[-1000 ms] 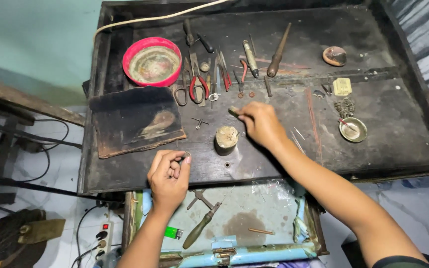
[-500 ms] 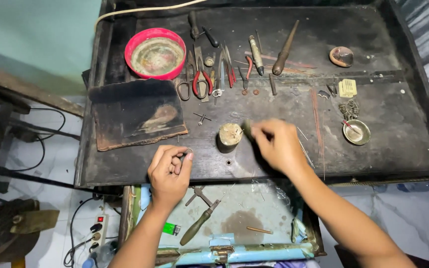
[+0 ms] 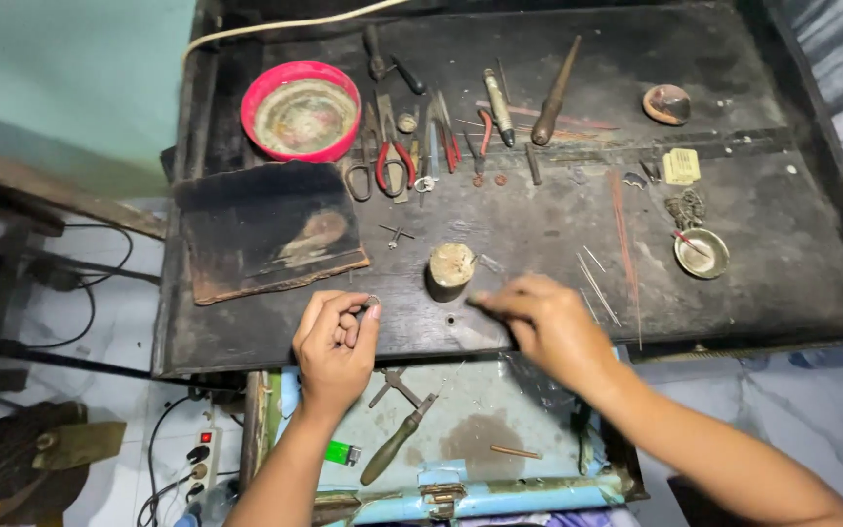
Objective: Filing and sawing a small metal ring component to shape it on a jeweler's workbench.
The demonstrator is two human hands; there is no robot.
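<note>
Small ring [image 3: 373, 302] in left fingers [image 3: 355, 314]

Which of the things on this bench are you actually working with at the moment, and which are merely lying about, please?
In hand:
small ring, pinched in the left hand
right hand, fingertips just right of the small round block

Lying about:
red bowl
red-handled pliers
dark slab
small brass dish
green lighter
</note>
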